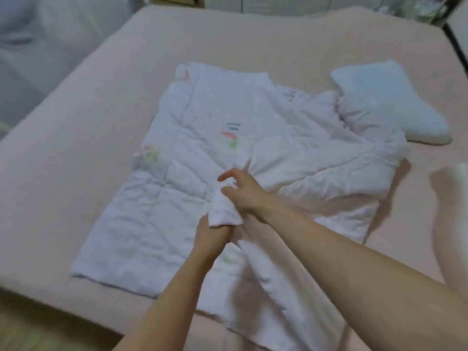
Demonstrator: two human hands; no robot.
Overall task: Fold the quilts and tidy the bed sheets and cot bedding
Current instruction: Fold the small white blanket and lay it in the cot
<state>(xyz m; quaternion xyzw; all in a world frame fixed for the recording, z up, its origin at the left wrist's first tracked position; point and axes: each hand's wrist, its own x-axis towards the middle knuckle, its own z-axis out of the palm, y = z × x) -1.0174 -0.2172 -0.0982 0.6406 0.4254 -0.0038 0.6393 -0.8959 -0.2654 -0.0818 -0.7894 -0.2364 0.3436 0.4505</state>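
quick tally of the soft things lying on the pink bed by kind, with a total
quilts: 1, the white printed quilt, bunched at the middle where the left hand and right hand grip it
pillows: 1, the pale blue pillow
other cloth: 1, a blurred white piece at the right edge, kind unclear
total: 3, all on the pink bed sheet

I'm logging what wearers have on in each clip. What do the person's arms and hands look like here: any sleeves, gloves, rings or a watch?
Both forearms are bare for as far as the head view shows; no sleeve cuff comes into the picture. The left hand and the right hand have no gloves on, and no watch or bracelet shows at either wrist. The frame is too blurred to rule out a thin ring.
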